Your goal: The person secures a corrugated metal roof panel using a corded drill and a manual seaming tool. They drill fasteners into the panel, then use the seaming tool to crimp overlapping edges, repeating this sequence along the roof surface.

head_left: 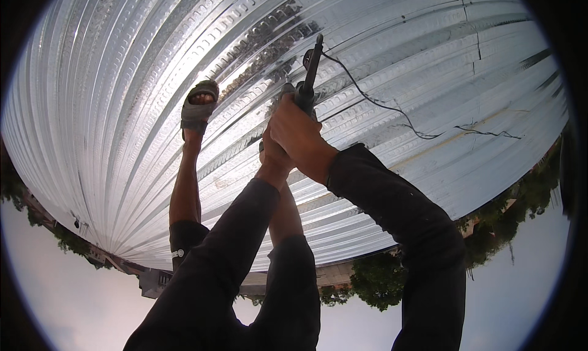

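Note:
My right hand (300, 130) is closed round the grip of a dark tool (310, 75) with a long narrow body and a rounded part on its side. Its exact kind cannot be made out. Close against it, my left hand (275, 150) is also closed at the tool's lower end, its fingers largely hidden by the right hand. A thin black cord (367, 97) runs from beside the tool over the ribbed, shiny metal sheeting (398, 51). Whether the cord joins the tool is unclear.
My sandalled foot (199, 109) stands on the sheeting left of the hands; the other foot is mostly hidden behind them. Loose wire (487, 132) lies at the right. Trees (380, 280) and a small building (153, 283) show beyond the sheeting's edge.

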### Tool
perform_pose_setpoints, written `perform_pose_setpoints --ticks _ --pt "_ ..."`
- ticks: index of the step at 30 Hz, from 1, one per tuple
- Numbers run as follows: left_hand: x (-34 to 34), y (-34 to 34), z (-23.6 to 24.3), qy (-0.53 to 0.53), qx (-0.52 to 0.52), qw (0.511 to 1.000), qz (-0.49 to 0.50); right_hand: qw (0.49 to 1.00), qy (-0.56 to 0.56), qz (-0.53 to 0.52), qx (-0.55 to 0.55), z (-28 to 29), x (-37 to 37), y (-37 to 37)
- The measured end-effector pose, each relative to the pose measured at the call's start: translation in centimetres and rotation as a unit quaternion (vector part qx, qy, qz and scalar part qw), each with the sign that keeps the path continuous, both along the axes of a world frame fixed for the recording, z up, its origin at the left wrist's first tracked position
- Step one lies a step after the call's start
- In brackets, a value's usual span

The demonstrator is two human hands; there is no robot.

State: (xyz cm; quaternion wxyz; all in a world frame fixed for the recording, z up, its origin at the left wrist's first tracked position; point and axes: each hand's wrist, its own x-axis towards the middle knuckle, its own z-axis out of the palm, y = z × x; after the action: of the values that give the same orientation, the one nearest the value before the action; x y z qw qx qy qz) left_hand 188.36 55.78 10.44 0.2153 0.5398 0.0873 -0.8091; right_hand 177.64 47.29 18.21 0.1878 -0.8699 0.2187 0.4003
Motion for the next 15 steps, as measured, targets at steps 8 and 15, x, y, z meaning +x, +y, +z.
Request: perform_pose_setpoints --ticks 8,15 --pt "0.0 -2.0 9.7 0.038 0.118 0.98 -0.156 0.863 -0.029 -0.501 -0.055 11.5 -5.6 12.2" --pt "5.1 -8.6 22.1 -0.046 -0.059 0.847 -0.526 0.475 0.053 -0.878 -0.011 21.5 -5.1 24.0"
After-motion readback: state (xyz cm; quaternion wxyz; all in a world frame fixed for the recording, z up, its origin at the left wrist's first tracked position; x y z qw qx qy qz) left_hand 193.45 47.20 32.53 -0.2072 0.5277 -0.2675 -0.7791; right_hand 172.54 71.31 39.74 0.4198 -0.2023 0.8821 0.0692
